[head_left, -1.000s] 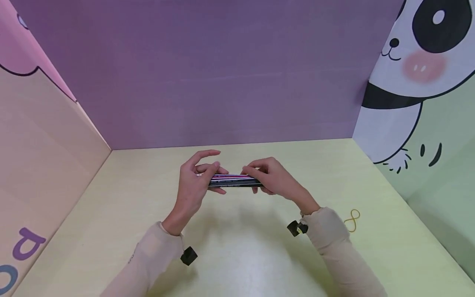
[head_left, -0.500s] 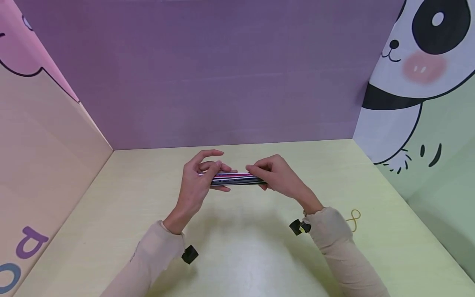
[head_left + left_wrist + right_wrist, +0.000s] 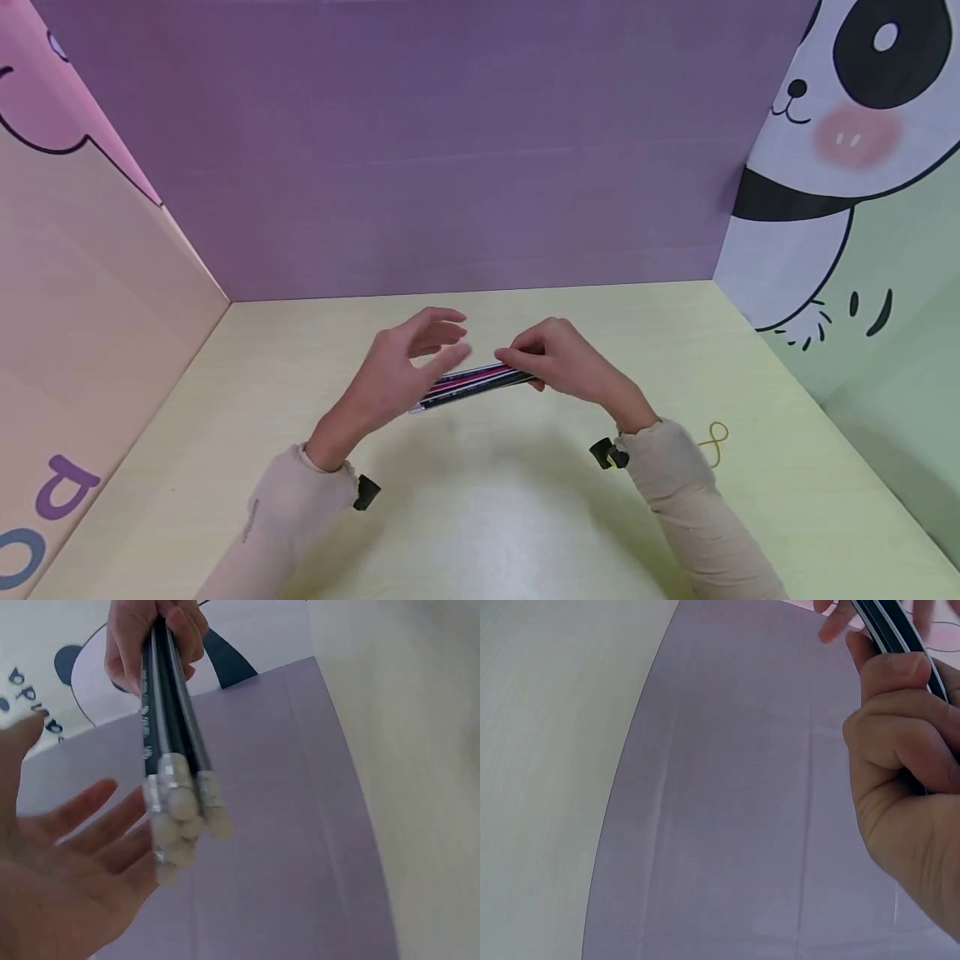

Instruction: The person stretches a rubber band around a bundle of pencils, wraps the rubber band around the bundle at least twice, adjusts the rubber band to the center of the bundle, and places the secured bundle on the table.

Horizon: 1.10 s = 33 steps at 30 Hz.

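A bundle of several dark striped pencils (image 3: 472,384) with white eraser ends is held above the table. My right hand (image 3: 562,360) grips the bundle near one end, its fingers curled round it in the right wrist view. At the eraser end, my left hand (image 3: 408,367) stands beside the pencils with its fingers spread and extended. In the left wrist view the white erasers (image 3: 180,817) hang in front of that open palm, and whether they touch it I cannot tell. The pencils' far tips are hidden in the right hand.
A yellow rubber band (image 3: 716,443), twisted into a figure eight, lies on the pale table (image 3: 487,517) near the right forearm. A purple back panel (image 3: 465,150) and printed side panels enclose the table.
My left hand has let go of the pencil bundle and spread its fingers. The bundle's eraser end has tilted down and toward me. The right hand keeps its grip.
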Motion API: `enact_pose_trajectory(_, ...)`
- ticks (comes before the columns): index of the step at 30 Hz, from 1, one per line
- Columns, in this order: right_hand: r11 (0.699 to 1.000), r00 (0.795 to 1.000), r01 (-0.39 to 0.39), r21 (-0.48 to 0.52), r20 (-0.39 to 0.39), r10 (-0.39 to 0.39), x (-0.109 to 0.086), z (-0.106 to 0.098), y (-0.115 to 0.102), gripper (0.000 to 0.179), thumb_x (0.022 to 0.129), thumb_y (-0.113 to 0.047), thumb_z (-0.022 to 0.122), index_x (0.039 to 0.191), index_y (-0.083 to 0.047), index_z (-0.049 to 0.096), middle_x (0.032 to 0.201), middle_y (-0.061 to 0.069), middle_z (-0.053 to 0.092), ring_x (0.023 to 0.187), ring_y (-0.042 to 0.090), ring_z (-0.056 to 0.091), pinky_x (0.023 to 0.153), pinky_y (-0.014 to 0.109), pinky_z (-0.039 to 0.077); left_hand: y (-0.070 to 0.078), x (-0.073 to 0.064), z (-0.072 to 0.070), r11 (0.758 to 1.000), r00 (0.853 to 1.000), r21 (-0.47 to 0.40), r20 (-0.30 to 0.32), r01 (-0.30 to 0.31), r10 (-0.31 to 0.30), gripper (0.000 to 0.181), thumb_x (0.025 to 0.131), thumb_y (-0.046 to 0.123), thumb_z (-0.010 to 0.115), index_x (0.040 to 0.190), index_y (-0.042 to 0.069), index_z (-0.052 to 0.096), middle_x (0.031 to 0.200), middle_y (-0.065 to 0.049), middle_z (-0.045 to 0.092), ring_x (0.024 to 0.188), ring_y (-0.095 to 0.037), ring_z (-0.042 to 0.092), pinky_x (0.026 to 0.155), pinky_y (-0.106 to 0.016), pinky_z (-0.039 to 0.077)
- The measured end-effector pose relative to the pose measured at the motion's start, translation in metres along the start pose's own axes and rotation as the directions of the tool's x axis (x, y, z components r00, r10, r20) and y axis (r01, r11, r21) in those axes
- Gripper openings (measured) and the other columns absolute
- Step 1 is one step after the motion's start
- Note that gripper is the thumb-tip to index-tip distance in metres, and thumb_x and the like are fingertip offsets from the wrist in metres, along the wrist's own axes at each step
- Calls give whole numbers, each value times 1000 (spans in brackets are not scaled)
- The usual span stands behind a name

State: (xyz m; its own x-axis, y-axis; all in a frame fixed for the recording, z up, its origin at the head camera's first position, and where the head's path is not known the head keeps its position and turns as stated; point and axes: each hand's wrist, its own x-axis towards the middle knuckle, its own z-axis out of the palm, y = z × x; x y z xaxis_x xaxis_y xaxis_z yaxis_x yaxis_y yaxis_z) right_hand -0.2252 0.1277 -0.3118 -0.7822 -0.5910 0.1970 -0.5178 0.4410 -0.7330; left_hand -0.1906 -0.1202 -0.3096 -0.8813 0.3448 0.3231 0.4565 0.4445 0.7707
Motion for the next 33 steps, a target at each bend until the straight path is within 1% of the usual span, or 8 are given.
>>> enact_pose_trajectory(2, 1000, 1000, 16, -6, 27, -16, 0, 1, -2, 34, 99, -27, 63, 67, -18, 67, 49, -5, 48, 46, 12, 40, 45, 25, 32, 6, -3, 6, 994, 995, 105, 102, -23, 12, 58, 92, 55, 65, 141, 29, 48, 123, 4, 66, 108, -12, 67, 93, -37, 54)
enact_pose_trajectory(5, 1000, 998, 23, -2, 56, -23, -1, 2, -4, 31, 99, -26, 63, 69, -18, 68, 49, -5, 48, 46, 12, 41, 44, 25, 31, 9, -8, 19, 979, 969, 204, 243, -7, -43, 77, 86, 68, 63, 149, 31, 37, 100, 2, 70, 82, -11, 69, 77, -33, 55)
enact_pose_trajectory(10, 1000, 994, 12, -27, 113, -9, -4, 2, -7, 30, 98, -22, 63, 70, -19, 69, 50, -7, 51, 44, 11, 43, 43, 23, 32, 0, -12, 41, 985, 903, 144, 405, 92, -143, 74, 84, 66, 65, 143, 31, 37, 66, -2, 60, 45, -19, 58, 52, -35, 54)
enact_pose_trajectory(18, 997, 993, -73, 18, 90, 71, -5, -1, -7, 30, 102, -23, 57, 77, -14, 72, 59, 3, 63, 45, 14, 52, 44, 26, 44, -17, -9, 65, 990, 876, -74, 478, 118, -69, 25, 101, 29, 61, 121, 15, 58, 48, -3, 52, 33, -15, 45, 34, -31, 45)
enact_pose_trajectory(22, 981, 995, -36, 192, -87, 54, -3, -6, -4, 46, 107, -40, 44, 95, -7, 74, 89, 7, 73, 80, 20, 69, 76, 38, 58, -18, -10, 69, 968, 858, -167, 508, 189, -80, 22, 103, 24, 57, 112, 5, 64, 46, -6, 53, 30, -18, 47, 33, -33, 45)
enact_pose_trajectory(24, 968, 989, 9, 250, -148, 29, -4, -10, -4, 54, 107, -46, 37, 105, -7, 74, 106, 7, 73, 102, 21, 67, 95, 41, 52, -17, -11, 72, 954, 845, -203, 529, 220, -83, 26, 103, 26, 57, 112, 3, 66, 47, -7, 54, 31, -19, 48, 34, -32, 45)
enact_pose_trajectory(27, 962, 992, 23, 271, -126, 11, -5, -11, -6, 59, 107, -52, 31, 114, -12, 73, 118, 3, 71, 116, 18, 61, 106, 44, 43, -16, -13, 75, 932, 819, -258, 570, 255, -66, 29, 103, 28, 58, 116, 4, 66, 49, -9, 56, 33, -19, 51, 36, -29, 47)
enact_pose_trajectory(33, 942, 990, 68, 328, -137, -24, 0, 1, -9, 24, 100, -23, 62, 116, -7, 71, 118, 7, 70, 107, 20, 68, 97, 41, 53, -15, -15, 78, 883, 801, -357, 597, 303, -34, 22, 101, 27, 61, 117, 12, 66, 52, -14, 57, 35, -21, 53, 38, -31, 49)
